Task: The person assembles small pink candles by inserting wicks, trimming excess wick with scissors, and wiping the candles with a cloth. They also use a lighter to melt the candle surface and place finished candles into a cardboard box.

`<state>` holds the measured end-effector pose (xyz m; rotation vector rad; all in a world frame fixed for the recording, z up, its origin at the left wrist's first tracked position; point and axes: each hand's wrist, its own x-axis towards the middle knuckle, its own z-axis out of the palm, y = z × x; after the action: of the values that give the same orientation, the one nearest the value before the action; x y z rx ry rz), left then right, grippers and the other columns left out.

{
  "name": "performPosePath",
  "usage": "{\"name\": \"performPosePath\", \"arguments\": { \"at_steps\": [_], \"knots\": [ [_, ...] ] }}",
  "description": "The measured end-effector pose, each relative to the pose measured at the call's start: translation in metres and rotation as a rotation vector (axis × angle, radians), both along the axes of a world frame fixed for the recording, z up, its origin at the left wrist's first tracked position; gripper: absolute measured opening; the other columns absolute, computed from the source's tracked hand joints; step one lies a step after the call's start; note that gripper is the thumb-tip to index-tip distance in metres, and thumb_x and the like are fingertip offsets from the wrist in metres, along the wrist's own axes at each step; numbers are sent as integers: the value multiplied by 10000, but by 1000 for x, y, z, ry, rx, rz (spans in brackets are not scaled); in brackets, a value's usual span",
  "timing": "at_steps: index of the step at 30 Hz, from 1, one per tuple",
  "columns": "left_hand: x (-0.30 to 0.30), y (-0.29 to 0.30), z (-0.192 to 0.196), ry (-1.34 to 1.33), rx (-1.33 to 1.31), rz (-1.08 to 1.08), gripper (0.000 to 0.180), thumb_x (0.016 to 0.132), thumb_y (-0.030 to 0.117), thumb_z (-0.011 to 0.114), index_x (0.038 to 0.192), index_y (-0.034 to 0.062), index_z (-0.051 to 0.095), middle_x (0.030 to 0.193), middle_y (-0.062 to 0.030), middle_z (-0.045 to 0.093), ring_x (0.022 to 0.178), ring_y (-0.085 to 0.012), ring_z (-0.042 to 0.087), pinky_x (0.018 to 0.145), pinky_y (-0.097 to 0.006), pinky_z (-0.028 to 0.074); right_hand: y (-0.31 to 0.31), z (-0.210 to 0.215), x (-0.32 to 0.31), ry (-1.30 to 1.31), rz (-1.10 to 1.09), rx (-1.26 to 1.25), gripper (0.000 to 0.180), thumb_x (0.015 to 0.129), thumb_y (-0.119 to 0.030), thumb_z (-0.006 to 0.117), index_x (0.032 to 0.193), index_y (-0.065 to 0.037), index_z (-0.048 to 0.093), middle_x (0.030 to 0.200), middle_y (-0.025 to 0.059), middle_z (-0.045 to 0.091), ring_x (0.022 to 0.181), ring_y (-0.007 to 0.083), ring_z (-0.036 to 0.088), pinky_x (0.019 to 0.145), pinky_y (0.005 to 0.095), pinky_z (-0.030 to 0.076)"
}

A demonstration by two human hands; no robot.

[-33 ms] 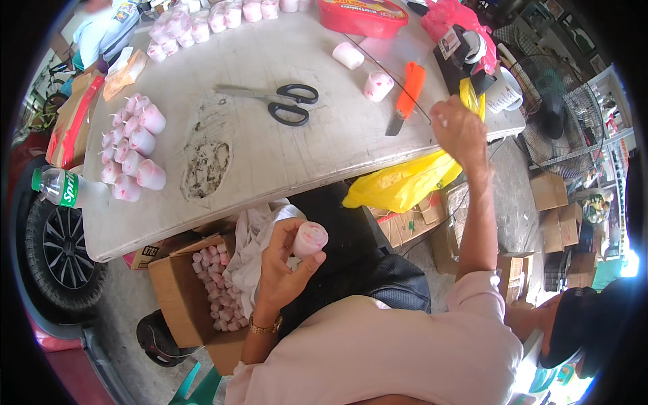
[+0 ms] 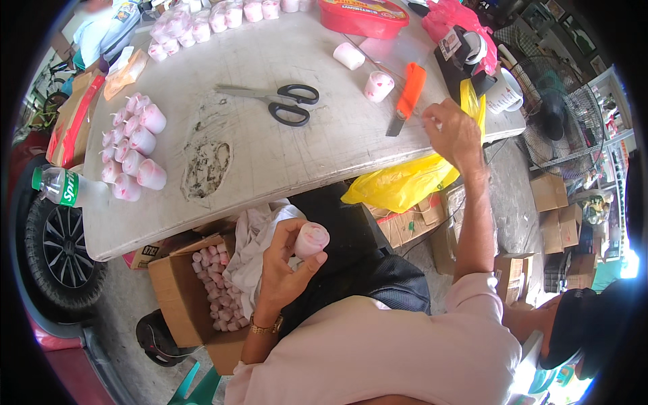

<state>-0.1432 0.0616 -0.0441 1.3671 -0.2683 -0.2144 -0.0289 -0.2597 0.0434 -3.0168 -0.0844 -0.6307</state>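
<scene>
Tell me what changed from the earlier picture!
The right hand moved slightly left, toward the orange-handled metal cutter; the thin dark strand no longer visibly reaches that hand. The left hand still holds the small round pink-and-white cup; the black-handled metal scissors stayed put.

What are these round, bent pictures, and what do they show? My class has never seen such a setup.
There is no machine, just a person's two bare hands. The view comes from the left of two wide fisheye cameras worn on the head, looking down, so straight edges bend. The left hand holds a small, round, pink-and-white cup. The right hand is over the right part of an off-white, scuffed table; whether its fingers grip anything is hard to tell. On the table are black-handled metal scissors, an orange-handled metal cutter, a red oval plastic tub and clusters of pink-and-white cups.
</scene>
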Motion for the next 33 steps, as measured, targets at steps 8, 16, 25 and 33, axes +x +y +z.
{"name": "performPosePath", "arguments": {
  "at_steps": [8, 16, 25, 33],
  "knots": [
    [-5, 2, -1, 59, 19, 13, 422, 850, 114, 723, 1189, 15, 492, 1118, -77, 592, 1058, -153, 563, 926, -299, 449, 3, -13, 26, -175, 180, -58, 217, 817, -108, 648, 1017, -173, 701, 1038, 108, 610, 831, 305, 657, 685, 406, 537],
    [0, 2, 10, 117, -59, 95, 454, 804, -72, 676, 1218, 11, 508, 1186, -69, 513, 1044, -139, 533, 928, -284, 441, -14, 7, 22, -143, 457, -312, 308, 769, -152, 709, 1061, -128, 614, 1140, 111, 560, 895, 312, 642, 711, 399, 536],
    [21, -7, 25, -84, -48, 165, 435, 795, -30, 686, 1189, 44, 518, 1062, -75, 556, 968, -173, 548, 876, -276, 440, 5, -7, -8, -95, 430, -264, 307, 774, -142, 586, 1042, 5, 562, 846, 165, 560, 766, 347, 587, 682, 434, 490],
    [28, -6, 32, -315, 216, 269, 423, 781, -13, 685, 1174, 34, 537, 1070, -121, 598, 926, -241, 596, 837, -306, 470, 44, -16, -42, 16, 472, -49, 408, 829, -193, 537, 1180, 16, 550, 829, 176, 605, 701, 352, 613, 660, 426, 502]
  ]
}}
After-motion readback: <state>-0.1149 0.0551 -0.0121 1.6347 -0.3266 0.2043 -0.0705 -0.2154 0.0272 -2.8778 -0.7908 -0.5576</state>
